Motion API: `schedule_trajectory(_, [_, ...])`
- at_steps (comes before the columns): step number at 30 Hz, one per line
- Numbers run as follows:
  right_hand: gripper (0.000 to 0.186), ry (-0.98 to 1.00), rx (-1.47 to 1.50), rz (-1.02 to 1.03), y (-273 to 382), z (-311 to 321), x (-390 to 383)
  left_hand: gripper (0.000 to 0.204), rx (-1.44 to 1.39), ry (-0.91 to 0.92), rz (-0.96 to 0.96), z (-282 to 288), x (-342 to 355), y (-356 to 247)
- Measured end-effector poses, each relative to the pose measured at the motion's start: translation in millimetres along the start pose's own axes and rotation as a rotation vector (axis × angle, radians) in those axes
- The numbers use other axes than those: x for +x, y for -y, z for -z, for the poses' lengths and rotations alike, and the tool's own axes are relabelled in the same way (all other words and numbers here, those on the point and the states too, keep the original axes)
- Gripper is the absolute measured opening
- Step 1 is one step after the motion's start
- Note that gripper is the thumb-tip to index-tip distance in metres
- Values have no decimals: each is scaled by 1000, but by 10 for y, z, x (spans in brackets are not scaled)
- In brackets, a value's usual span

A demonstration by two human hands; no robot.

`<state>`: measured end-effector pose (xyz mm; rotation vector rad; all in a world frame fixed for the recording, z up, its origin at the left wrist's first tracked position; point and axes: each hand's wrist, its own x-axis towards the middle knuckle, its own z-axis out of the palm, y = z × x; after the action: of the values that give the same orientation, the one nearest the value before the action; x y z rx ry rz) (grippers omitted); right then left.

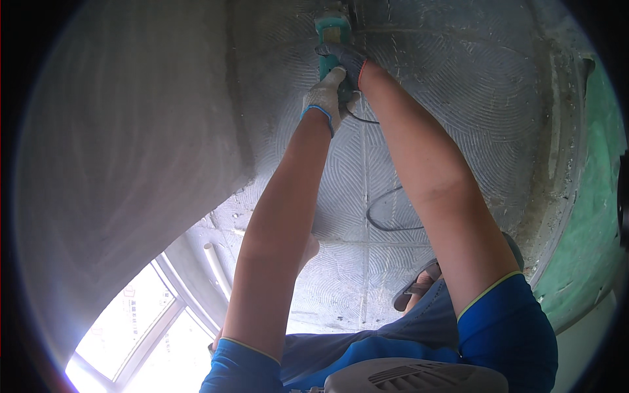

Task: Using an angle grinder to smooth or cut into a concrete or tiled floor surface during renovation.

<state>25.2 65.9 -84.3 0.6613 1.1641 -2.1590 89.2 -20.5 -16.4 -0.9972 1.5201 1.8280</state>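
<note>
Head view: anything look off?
Mismatched handwear: left hand in a whitish knit glove, right hand in a dark grey glove, both on the teal elongated power tool. A thin dark cable loops loosely over the ridged grey floor.

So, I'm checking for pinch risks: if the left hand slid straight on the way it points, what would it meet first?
Probably the dark-gloved right hand, just ahead on the teal power tool that the left hand also grips, though depth is hard to judge here.

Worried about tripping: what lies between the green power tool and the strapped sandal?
In the head view, a dark cord loop lies on the swirl-marked floor between tool and sandal.
</note>
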Motion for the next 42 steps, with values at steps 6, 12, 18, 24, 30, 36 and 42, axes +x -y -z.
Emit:
schedule_trajectory(6, [44,17,-13,-16,-13,145,52,30,-8,3,-6,-80,-2,58])
schedule_trajectory(12, [48,-52,-120,156,-142,-55,-55,29,4,26,-25,120,-43,126])
schedule_trajectory(18, [49,-10,-86,121,-293,63,160,29,21,-13,0,60,-63,164])
schedule_trajectory(24, [48,9,-94,71,-284,49,86,29,28,-18,-1,96,-39,197])
schedule_trajectory(30, [47,-4,-162,161,-399,131,304,29,16,2,2,75,-37,231])
schedule_trajectory(36, [44,-24,-167,187,-603,44,447,29,9,-13,2,194,-65,240])
schedule_trajectory(42, [42,-73,-108,204,-620,358,498,29,11,6,25,-43,-91,308])
